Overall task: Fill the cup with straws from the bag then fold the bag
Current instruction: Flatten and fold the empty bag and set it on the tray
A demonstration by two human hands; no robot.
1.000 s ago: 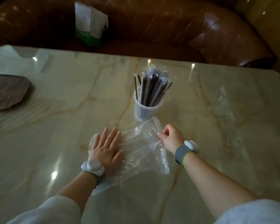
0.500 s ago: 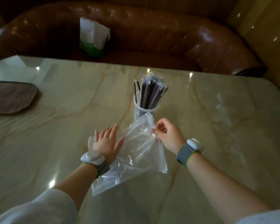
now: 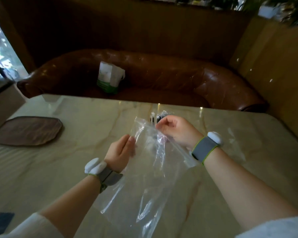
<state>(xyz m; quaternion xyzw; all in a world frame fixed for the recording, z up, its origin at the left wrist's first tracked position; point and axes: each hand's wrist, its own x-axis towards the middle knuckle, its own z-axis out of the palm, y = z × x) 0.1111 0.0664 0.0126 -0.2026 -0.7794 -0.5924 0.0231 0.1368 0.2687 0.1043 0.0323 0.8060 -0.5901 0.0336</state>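
Stretching beneath a brown leather sofa [image 3: 162,78], a pale marble table [image 3: 58,169] is being lit dimly. The clear bag [image 3: 144,177] is being pinched at its top in the right hand [image 3: 175,130], fingers curled shut; the left hand [image 3: 120,150], fingers straight, is touching its edge. Its long axis is hanging toward the viewer, hiding the cup of straws [image 3: 156,117].

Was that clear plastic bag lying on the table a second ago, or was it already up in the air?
Yes, it moved: the bag, earlier pressed flat on the table, is now lifted by the right hand and hangs above the marble.
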